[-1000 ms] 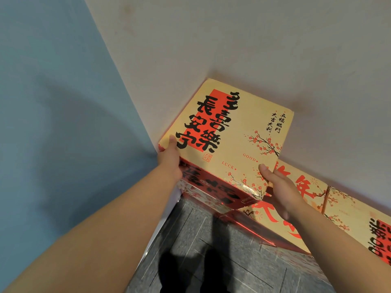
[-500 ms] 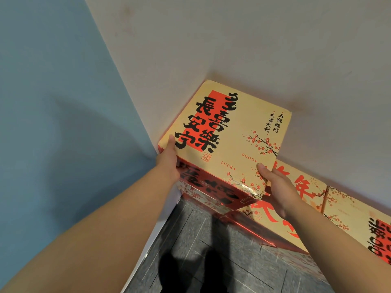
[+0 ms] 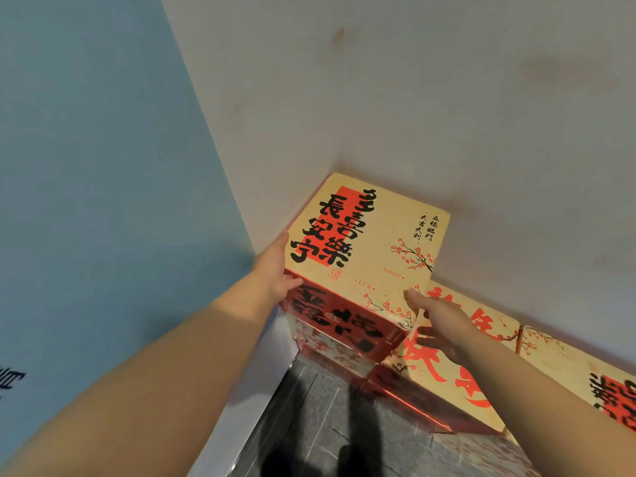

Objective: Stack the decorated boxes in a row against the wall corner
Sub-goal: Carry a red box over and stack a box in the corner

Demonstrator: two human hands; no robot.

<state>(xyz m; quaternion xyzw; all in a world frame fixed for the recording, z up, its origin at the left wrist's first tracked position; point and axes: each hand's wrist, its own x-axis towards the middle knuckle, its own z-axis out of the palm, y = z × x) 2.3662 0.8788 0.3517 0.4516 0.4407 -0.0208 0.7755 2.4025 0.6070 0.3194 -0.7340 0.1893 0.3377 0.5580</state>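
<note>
Cream-and-red calligraphy-printed cardboard box [image 3: 375,242] atop a lower printed box [image 3: 330,346] in the wall corner [image 3: 220,166]. Gripped at its near corners by left hand [image 3: 273,270] and right hand [image 3: 438,321], thumbs at the top edge.

floor [image 3: 413,452]: dark grey tiles | baseboard [image 3: 261,390]: white, along floor's left edge
</note>
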